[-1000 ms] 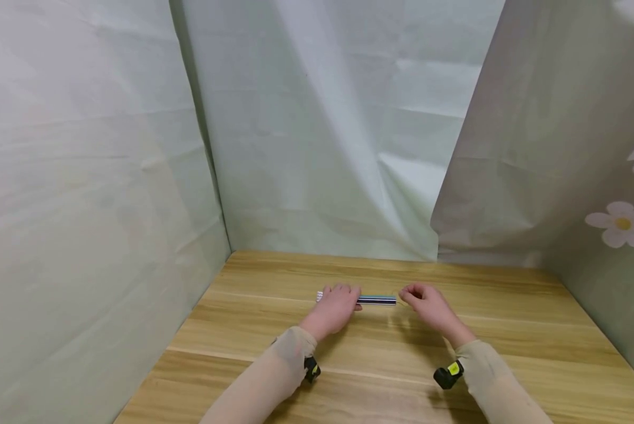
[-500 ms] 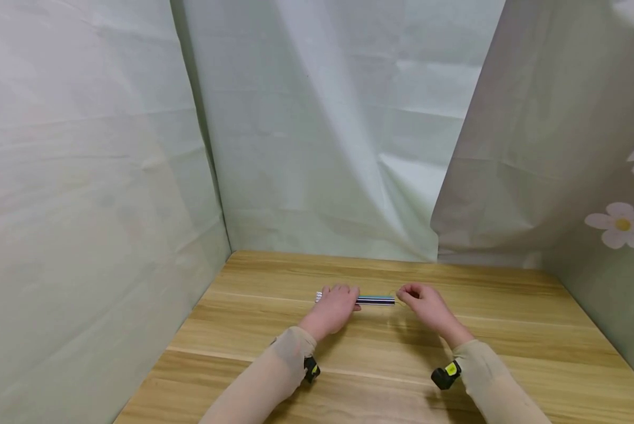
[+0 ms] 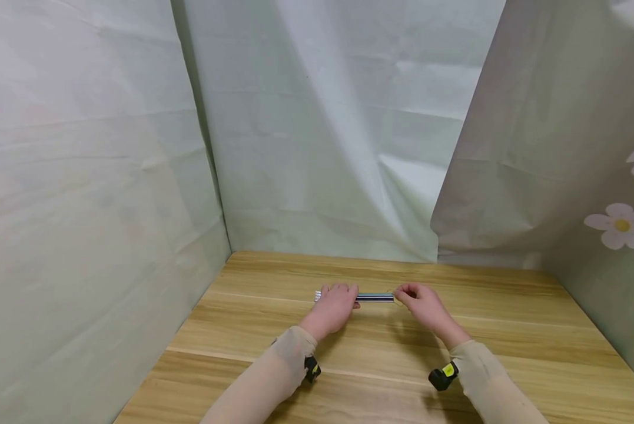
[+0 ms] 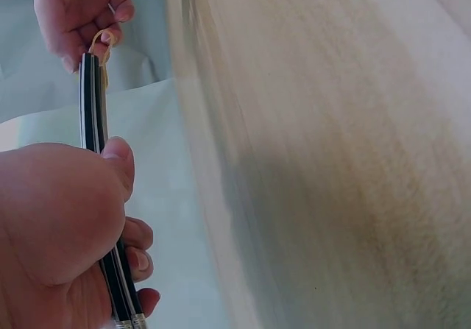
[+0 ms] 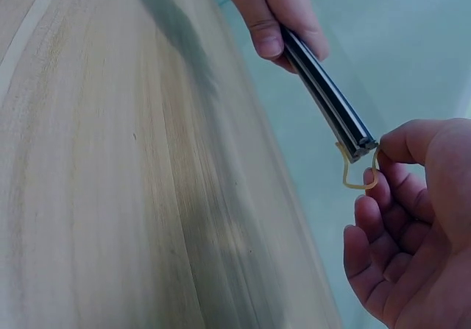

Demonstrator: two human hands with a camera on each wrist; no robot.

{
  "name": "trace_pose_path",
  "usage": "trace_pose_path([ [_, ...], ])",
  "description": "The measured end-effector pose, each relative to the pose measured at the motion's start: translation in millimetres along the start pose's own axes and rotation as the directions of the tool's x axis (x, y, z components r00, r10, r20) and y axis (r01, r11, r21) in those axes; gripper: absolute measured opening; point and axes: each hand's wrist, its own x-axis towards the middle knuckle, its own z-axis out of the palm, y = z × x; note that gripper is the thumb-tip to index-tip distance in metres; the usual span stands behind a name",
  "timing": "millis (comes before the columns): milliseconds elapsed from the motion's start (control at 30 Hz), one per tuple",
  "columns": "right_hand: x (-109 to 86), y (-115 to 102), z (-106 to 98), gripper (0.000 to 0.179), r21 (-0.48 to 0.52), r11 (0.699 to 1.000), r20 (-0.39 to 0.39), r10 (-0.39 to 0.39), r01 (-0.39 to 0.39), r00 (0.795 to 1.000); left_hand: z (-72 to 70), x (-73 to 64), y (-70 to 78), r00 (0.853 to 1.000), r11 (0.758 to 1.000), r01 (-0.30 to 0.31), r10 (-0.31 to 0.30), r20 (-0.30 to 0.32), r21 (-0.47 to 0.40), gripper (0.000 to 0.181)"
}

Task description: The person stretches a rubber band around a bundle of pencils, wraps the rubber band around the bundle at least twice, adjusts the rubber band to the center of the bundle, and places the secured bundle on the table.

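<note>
My left hand (image 3: 334,307) grips a bundle of striped dark and white pencils (image 3: 375,298) around its middle, above the table. Silver ferrules (image 4: 131,322) show at the end below that hand in the left wrist view. At the opposite end, a thin yellow rubber band (image 5: 359,187) hangs as a loose loop by the pencil tips. My right hand (image 5: 419,211) pinches one side of the band with its fingertips, close to the bundle's end. Its other fingers are loosely curled. How far the band lies around the pencils cannot be told.
The wooden table (image 3: 380,377) spreads under both arms. Pale cloth (image 3: 306,176) hangs behind and at both sides, with printed white flowers (image 3: 620,225) on the right. A small black camera (image 3: 442,377) sits at the right wrist.
My right hand has moved slightly left, bringing the rubber band closer to the end of the pencils. The left hand keeps its grip, with the bundle raised very slightly.
</note>
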Motion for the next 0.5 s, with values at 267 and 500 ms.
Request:
trace_pose_path([
  [267,2.3,-0.6,2.8,0.024,0.017,1.000,-0.004,0.008,-0.008,1.000,1.2,1.2,0.2,1.000,1.000,0.010,-0.010,-0.026,0.024,0.023],
  [500,2.8,-3.1,5.3,0.021,0.025,1.000,-0.013,-0.006,0.006,1.000,3.4,2.5,0.5,0.999,0.999,0.026,-0.024,-0.034,0.048,0.021],
])
